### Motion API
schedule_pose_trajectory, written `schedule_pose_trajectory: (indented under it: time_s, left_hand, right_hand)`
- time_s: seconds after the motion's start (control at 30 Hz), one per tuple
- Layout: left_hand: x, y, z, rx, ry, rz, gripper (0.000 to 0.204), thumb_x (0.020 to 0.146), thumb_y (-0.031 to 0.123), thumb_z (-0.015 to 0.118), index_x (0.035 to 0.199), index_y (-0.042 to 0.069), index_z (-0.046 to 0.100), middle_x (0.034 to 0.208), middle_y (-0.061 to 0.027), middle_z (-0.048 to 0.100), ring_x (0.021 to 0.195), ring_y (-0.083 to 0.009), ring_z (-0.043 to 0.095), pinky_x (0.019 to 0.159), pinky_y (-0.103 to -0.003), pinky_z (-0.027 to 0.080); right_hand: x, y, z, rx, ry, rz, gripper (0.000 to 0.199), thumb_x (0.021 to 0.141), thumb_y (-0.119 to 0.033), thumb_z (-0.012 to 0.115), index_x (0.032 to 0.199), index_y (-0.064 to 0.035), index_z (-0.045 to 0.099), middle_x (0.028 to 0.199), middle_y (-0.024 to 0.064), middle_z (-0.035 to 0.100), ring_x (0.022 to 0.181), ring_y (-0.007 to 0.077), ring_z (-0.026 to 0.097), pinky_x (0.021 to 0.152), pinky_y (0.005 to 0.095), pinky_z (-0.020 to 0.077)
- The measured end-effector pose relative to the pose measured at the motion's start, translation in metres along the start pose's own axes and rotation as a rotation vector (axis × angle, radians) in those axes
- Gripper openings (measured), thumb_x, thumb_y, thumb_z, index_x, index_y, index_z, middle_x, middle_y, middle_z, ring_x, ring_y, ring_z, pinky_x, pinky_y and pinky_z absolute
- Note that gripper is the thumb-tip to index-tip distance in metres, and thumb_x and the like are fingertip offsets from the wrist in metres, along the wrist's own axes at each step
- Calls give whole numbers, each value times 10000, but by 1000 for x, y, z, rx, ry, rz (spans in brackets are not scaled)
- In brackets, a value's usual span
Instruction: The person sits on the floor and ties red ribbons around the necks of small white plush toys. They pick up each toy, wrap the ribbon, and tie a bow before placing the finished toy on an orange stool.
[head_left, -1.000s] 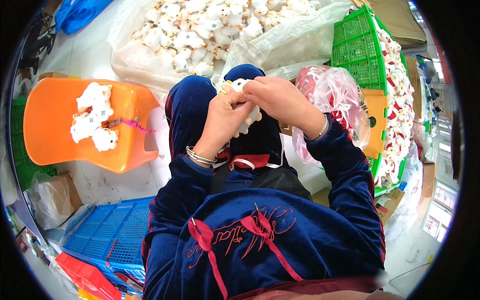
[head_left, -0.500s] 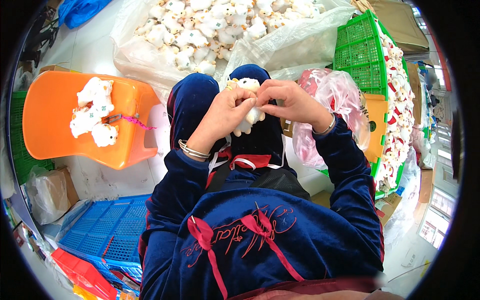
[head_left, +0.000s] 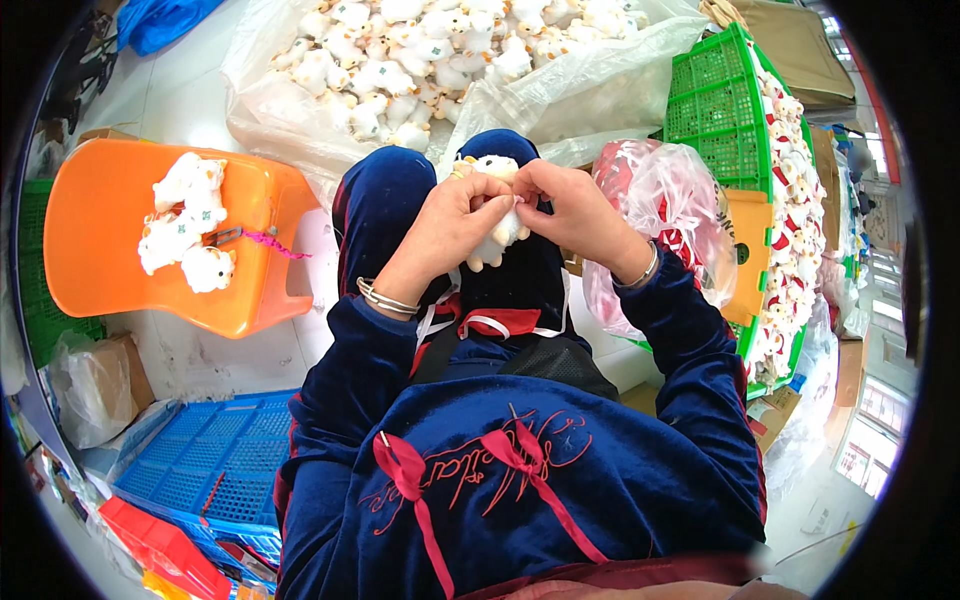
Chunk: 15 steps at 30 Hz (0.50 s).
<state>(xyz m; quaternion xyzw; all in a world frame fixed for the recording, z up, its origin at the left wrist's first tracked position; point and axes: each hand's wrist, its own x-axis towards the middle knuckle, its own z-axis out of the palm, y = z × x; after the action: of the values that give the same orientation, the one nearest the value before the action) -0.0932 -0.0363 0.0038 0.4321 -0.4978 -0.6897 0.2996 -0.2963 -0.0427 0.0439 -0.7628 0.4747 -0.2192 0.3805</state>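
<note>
A small white plush toy point(head_left: 489, 246) with yellowish ears and feet is held upright above my right knee. My left hand point(head_left: 460, 218) is wrapped round its side, thumb toward the front. My right hand point(head_left: 575, 208) is pinched at the toy's neck, its fingertips meeting the left ones. What lies in that pinch is too small to make out. On the orange chair point(head_left: 100, 240) to my left lie several similar plush toys point(head_left: 180, 215). Next to them is a small dark metal tool point(head_left: 228, 236) with a pink cord tied to it.
A large clear plastic bag point(head_left: 560, 110) full of white plush toys lies in front of my knees. At right stand a pink-and-clear bag point(head_left: 675, 190) and a green crate point(head_left: 715, 100) with more plush toys beside it. A blue crate point(head_left: 200, 450) and red bin point(head_left: 160, 550) are at lower left.
My right hand has shifted slightly, its wrist drawing inward and its fingers closing nearer to the toy's neck. My left hand and the toy stay almost still.
</note>
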Motion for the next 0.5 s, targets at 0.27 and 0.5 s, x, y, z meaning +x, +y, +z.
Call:
schedule_pose_trajectory:
  time_s: [0.27, 0.5]
  left_hand:
    - [2, -9, 2, 30, 54, 90, 197, 963, 170, 709, 1042, -8, 738, 862, -18, 712, 767, -61, 626, 699, -245, 518]
    - [4, -18, 2, 52, 86, 147, 203, 925, 173, 735, 1017, -7, 752, 828, -21, 722, 754, -64, 632, 700, -249, 523]
  right_hand:
    - [-6, 2, 15, 6, 152, -9, 140, 835, 6, 709, 906, 7, 588, 832, 146, 624, 729, 283, 645, 667, 368, 520]
    - [-11, 15, 21, -26, 217, -150, 157, 834, 19, 715, 922, -13, 588, 869, 131, 621, 758, 294, 646, 666, 363, 518]
